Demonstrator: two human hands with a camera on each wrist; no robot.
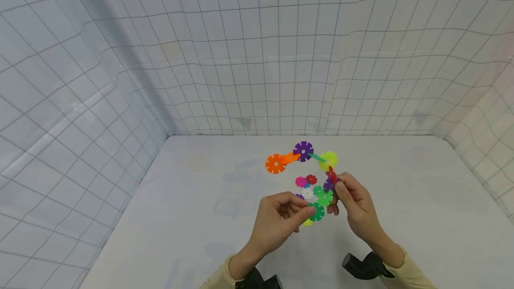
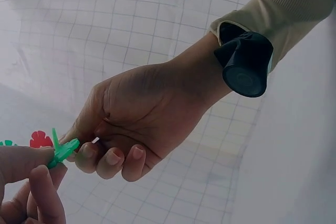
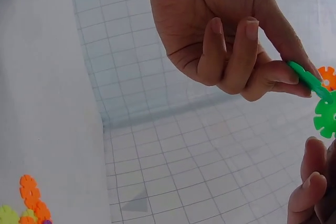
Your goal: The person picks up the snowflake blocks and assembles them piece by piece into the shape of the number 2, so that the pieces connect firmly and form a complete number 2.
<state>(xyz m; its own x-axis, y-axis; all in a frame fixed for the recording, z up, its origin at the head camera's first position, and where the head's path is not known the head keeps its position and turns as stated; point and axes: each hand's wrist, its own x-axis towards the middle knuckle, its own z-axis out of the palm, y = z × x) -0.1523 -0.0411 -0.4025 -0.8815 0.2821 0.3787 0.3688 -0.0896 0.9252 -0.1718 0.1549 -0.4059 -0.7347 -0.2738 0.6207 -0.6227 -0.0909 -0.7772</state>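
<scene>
In the grip of the left hand (image 1: 277, 222), a green disc (image 1: 318, 212) is pinched; by the right hand (image 1: 357, 206), a chain of discs (image 1: 328, 160) is pinched at a purple disc (image 1: 328, 185). Just left, a white disc (image 1: 307, 193) is seen. Over the desk (image 1: 180, 217), the chain is curved far and left to an orange disc (image 1: 274, 168).

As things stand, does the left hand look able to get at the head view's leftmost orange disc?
Probably yes, after letting go: the left hand pinches a green disc, but nothing shows between that hand and the leftmost orange disc in that view.
</scene>
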